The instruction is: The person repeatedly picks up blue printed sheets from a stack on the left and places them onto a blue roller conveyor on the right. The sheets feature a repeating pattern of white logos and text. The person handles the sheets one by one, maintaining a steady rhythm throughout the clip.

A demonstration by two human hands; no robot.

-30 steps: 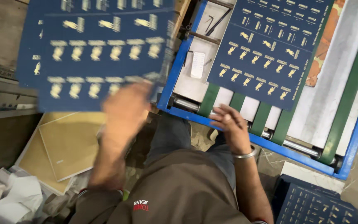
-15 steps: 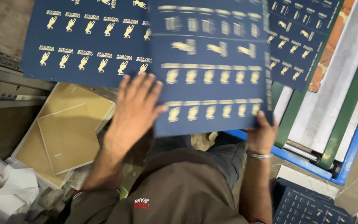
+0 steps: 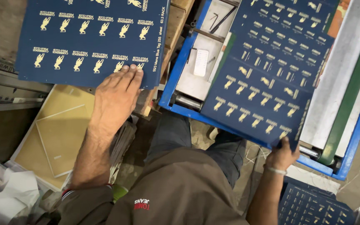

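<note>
The person is wearing a brown shirt (image 3: 180,187) with a small red-and-white mark at its hem, blue-grey jeans (image 3: 180,133) just beyond that hem, and a thin silver bangle (image 3: 275,170) circling the right wrist.

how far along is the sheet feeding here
Done: one dark blue printed sheet lies on the green belts of the blue-framed machine. In hand: the right hand grips the corner of another sheet laid over that one. The left hand rests flat on the near edge of the stack of blue sheets. Left: that stack, and more sheets lie lower right.
</note>
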